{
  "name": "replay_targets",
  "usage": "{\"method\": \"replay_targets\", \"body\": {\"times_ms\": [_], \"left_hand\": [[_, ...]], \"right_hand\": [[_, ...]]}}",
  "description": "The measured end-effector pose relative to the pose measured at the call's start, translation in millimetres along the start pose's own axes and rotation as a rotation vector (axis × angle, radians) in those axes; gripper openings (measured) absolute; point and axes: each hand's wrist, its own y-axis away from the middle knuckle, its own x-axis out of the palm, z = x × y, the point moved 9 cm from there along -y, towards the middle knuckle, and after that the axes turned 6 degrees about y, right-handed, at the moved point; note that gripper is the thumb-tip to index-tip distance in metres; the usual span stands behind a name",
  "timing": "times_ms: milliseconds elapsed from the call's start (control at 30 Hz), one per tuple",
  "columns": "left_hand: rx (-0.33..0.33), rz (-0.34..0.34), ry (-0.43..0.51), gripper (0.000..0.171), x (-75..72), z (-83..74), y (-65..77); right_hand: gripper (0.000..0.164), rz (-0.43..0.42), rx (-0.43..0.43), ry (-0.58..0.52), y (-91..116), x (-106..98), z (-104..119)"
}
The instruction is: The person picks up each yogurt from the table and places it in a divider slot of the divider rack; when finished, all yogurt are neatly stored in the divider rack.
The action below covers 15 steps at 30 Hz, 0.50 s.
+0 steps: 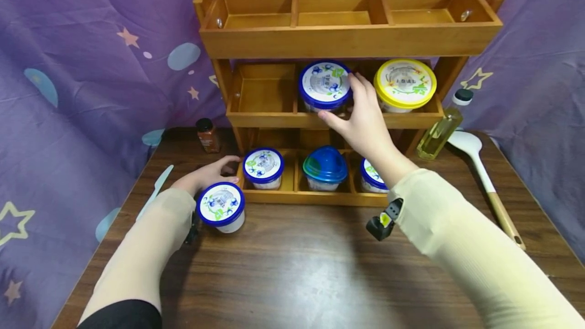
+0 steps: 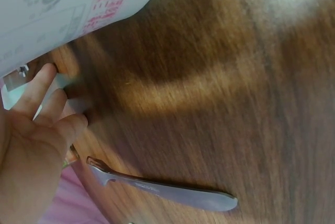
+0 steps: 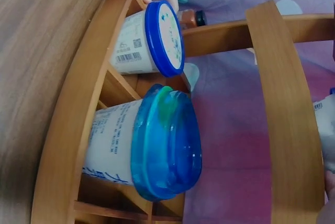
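Observation:
My right hand [image 1: 365,121] holds a white tub [image 1: 325,83] with a blue-rimmed, blueberry-print lid in the middle compartment of the wooden rack's second tier. Its fingers lie along the tub's right side and the thumb is at the front; only a sliver of this tub [image 3: 324,130] shows in the right wrist view. My left hand [image 1: 212,171] touches the left end of the rack's bottom tier with its fingers spread, holding nothing. Beside its wrist is another blue-lidded tub [image 1: 221,204]. A yellow-lidded tub [image 1: 405,84] sits right of my right hand.
The rack's bottom tier [image 1: 292,197] holds a blue-lidded tub [image 1: 263,165], a tub with a translucent blue lid [image 1: 325,165] and another blue-lidded tub [image 1: 372,176]. A spice jar [image 1: 208,136] and a spreader knife [image 2: 162,188] lie left; an oil bottle [image 1: 440,128] and ladle [image 1: 484,179] are right.

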Motion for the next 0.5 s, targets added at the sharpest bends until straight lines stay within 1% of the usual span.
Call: {"method": "replay_targets", "body": {"times_ms": [233, 367, 500], "left_hand": [[-0.003, 0.004, 0.012, 0.065, 0.2, 0.7, 0.5], [-0.008, 0.001, 0.02, 0.064, -0.4, 1.2, 1.3], [-0.004, 0.001, 0.001, 0.064, -0.6, 0.8, 0.9]], "right_hand": [[0.09, -0.007, -0.014, -0.075, 21.0, -2.2, -1.8], [0.089, -0.013, -0.062, -0.074, 35.6, -1.0, -2.4], [0.089, -0.042, -0.123, -0.092, 48.8, 1.3, -0.9]]}}
